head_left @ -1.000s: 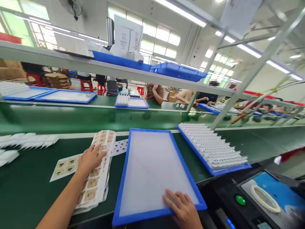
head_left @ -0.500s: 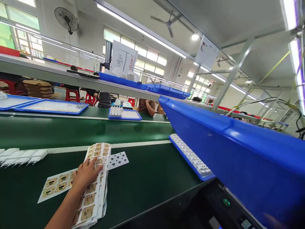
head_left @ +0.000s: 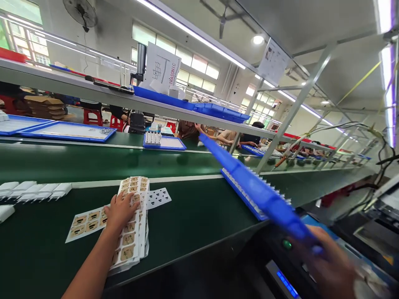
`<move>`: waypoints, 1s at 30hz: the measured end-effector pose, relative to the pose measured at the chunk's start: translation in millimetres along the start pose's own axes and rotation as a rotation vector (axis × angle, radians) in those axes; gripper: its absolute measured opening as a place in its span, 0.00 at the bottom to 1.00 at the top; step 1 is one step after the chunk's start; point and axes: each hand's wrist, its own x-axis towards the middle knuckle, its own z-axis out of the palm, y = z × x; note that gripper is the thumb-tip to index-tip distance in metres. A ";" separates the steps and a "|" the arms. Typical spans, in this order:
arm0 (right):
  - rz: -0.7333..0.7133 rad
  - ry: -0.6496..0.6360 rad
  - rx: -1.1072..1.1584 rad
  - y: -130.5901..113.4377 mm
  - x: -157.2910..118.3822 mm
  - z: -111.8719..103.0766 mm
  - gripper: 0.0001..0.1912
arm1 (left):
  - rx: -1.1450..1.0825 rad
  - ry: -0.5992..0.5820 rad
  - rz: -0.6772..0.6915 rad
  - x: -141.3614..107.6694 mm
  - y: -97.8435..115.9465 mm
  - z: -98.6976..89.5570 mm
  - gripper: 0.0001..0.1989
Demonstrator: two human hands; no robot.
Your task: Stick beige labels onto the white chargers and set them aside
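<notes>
My left hand [head_left: 122, 211] lies with its fingers spread on a stack of sticker sheets [head_left: 128, 238] on the green belt. Under it, crosswise, a sheet with tan labels [head_left: 89, 222] sticks out to the left. A white sheet with black marks [head_left: 158, 198] shows to the right. At the lower right, blurred by motion, my right hand [head_left: 330, 257] grips the end of a blue tray [head_left: 249, 178], which is tilted nearly edge-on. Beside and partly behind it, another blue tray [head_left: 232, 188] holds rows of white plug adapters [head_left: 245, 195].
Several white plug adapters [head_left: 34, 190] lie at the left of the belt [head_left: 193, 224]. A black machine with a green button [head_left: 287, 244] stands below the raised tray. Across the belt are more blue trays [head_left: 67, 132], a shelf [head_left: 109, 93] and seated people.
The raised blue tray has swung from showing its broad side to nearly edge-on, lower down. My right hand has come clearly into view. My left hand still rests on the sheets.
</notes>
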 end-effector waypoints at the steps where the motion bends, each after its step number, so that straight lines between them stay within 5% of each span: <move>1: -0.052 -0.074 0.053 -4.1 -2.0 16.4 0.13 | -0.010 0.018 0.015 -0.2 -0.4 -1.8 0.29; 9: -0.354 -0.371 0.261 -52.5 -77.8 130.5 0.09 | -0.165 0.239 -0.075 -1.1 -6.2 -19.1 0.31; 13: -0.307 -0.408 0.300 -69.7 -110.1 168.2 0.10 | -0.256 0.346 -0.101 -11.1 -1.7 -27.7 0.33; 17: -0.215 -0.514 0.422 -68.9 -107.9 187.8 0.18 | -0.279 0.303 -0.037 -22.8 2.6 -34.5 0.34; 20: 0.017 -0.447 0.336 -31.9 -100.4 187.3 0.19 | -0.260 0.280 -0.064 -23.1 0.5 -33.1 0.33; 25: 0.477 -0.261 -0.033 75.3 -118.2 175.1 0.20 | -0.192 0.299 -0.170 -14.5 -6.8 -24.1 0.31; 30: 0.628 -0.293 -0.206 130.5 -145.3 180.5 0.20 | -0.156 0.279 -0.192 -15.2 -7.4 -23.6 0.29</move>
